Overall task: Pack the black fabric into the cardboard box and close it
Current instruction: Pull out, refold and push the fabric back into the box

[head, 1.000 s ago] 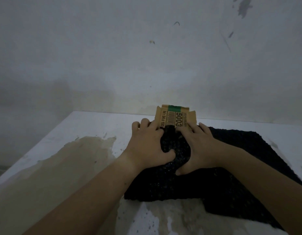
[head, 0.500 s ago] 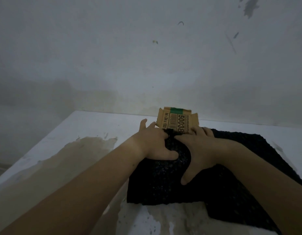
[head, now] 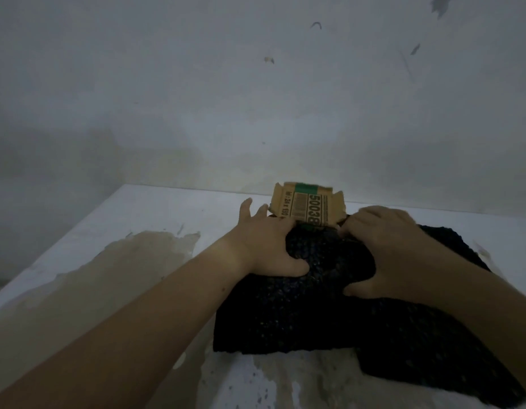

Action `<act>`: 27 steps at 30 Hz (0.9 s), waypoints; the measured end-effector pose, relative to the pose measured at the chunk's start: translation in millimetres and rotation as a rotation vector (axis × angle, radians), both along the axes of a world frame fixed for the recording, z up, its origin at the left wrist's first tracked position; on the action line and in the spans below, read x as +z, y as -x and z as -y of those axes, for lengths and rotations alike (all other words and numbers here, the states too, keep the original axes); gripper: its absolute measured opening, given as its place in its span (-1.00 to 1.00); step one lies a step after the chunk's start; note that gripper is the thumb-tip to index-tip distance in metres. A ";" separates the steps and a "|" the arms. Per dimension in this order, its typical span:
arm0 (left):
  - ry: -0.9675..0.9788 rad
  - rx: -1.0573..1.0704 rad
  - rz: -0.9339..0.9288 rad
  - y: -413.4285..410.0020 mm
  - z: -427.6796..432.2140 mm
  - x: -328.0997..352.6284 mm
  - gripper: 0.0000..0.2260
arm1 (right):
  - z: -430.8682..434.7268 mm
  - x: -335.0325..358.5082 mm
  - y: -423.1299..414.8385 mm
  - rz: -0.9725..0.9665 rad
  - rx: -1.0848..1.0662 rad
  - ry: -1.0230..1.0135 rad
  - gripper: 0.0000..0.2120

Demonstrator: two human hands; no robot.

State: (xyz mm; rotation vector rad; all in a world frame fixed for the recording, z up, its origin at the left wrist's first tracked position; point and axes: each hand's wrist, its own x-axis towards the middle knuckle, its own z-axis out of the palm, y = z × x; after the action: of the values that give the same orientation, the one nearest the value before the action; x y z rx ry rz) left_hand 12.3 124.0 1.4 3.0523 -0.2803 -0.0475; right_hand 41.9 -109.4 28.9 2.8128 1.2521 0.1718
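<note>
A small cardboard box [head: 307, 206] with a barcode, printed digits and a green strip stands near the back of the white table, its flap upright. Black knitted fabric [head: 300, 317] spreads from the box mouth toward me and to the right. My left hand [head: 266, 246] lies on the bunched fabric just left of the box, thumb pressed into the cloth, fingers reaching beside the box. My right hand [head: 391, 249] grips a bunch of fabric at the box's right edge, fingers curled. The box's lower part is hidden behind fabric and hands.
The white table [head: 155, 219] has a large tan stain [head: 87, 284] on its left half and speckled marks near the front. A stained grey wall [head: 256, 98] rises directly behind the box. The table's left edge runs diagonally at the far left.
Both hands have bunched the fabric closer to the box mouth. My right hand's fingers have curled tighter at the box's right edge, and the camera has drawn slightly nearer.
</note>
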 end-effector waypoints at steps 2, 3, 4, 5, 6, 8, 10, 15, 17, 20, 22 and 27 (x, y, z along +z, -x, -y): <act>-0.013 -0.009 -0.033 -3.6 0.2 1.9 -0.28 | 2.8 2.6 2.1 0.025 0.019 0.035 -0.17; -0.040 0.000 -0.067 -5.9 0.9 5.1 -0.29 | 1.3 3.4 3.3 0.030 0.032 0.062 -0.18; -0.077 0.016 -0.110 -8.4 2.7 9.0 -0.27 | -1.5 4.5 4.9 0.027 0.042 0.097 -0.20; -0.121 0.034 -0.151 -10.3 5.6 13.4 -0.24 | -4.8 5.7 6.1 0.025 0.052 0.138 -0.22; -0.162 0.048 -0.180 -11.9 8.7 16.7 -0.25 | -8.3 6.3 7.0 0.027 0.062 0.182 -0.25; -0.189 0.057 -0.198 -13.8 12.0 18.4 -0.35 | -16.7 4.3 8.2 0.026 0.086 0.246 -0.34; -0.171 0.056 -0.213 -13.5 11.2 16.2 -0.39 | -27.0 1.0 9.5 -0.002 0.078 0.277 -0.45; -0.123 0.071 -0.219 -7.6 8.1 15.0 -0.21 | -35.2 0.6 8.5 -0.055 0.038 0.313 -0.42; -0.107 0.081 -0.230 -6.0 7.9 16.9 -0.18 | -29.1 5.2 10.2 -0.086 0.020 0.260 -0.31; -0.063 0.118 -0.294 -2.1 8.1 25.7 -0.16 | -23.7 9.7 10.7 0.065 0.028 0.245 -0.23; 0.001 0.144 -0.404 -4.7 5.9 34.3 -0.19 | -25.7 7.0 8.9 0.079 0.031 0.288 -0.25; 0.029 0.113 -0.536 -20.7 2.5 45.3 -0.17 | -38.9 -4.8 4.3 0.085 0.021 0.374 -0.31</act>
State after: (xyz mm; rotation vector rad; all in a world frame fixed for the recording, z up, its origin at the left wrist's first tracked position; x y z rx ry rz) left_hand 33.0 121.5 46.6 2.8735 -0.0680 -0.8234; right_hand 37.6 -70.6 24.1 2.4491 1.1564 0.0504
